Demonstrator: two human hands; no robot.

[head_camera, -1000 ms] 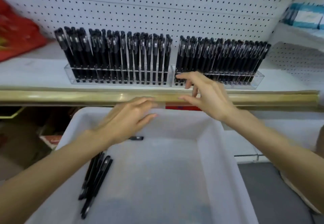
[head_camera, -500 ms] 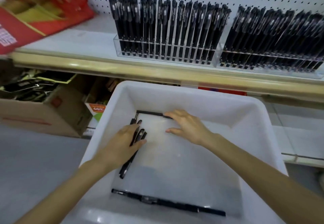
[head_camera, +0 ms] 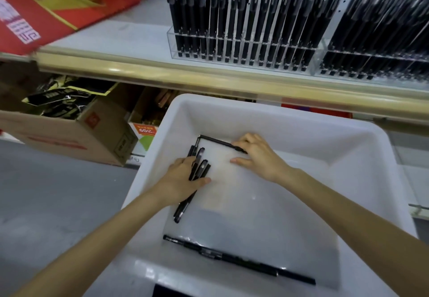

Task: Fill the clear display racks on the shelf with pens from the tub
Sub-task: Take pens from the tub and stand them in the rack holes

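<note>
Shelf racks (head_camera: 241, 48) look nearly full; your hands dropped from them into the tub (head_camera: 348, 134): left hand (head_camera: 183, 180) grasps a pen bundle (head_camera: 199, 166), right hand (head_camera: 260, 157) touches a lone pen (head_camera: 216, 141), grip unclear. Refill nearly done.

Light's bright and pretty flat here, coming from overhead, so shadows stay soft. There's just a greyish patch across the near floor of the white tub (head_camera: 348, 148). There's a hot glare streak on the gold shelf edge (head_camera: 111, 70), another on the tub's near rim, and a tiny sparkle on its floor. The sharpest bit is the middle, where the left hand (head_camera: 183, 180), right hand (head_camera: 260, 159) and loose pens (head_camera: 197, 171) look crisp enough. The right-hand rack of pens (head_camera: 383, 29) is smeared with motion blur, and so is the red packaging (head_camera: 30, 18) top left. The wide lens bows the shelf edge and stretches both arms toward the bottom corners.
</note>
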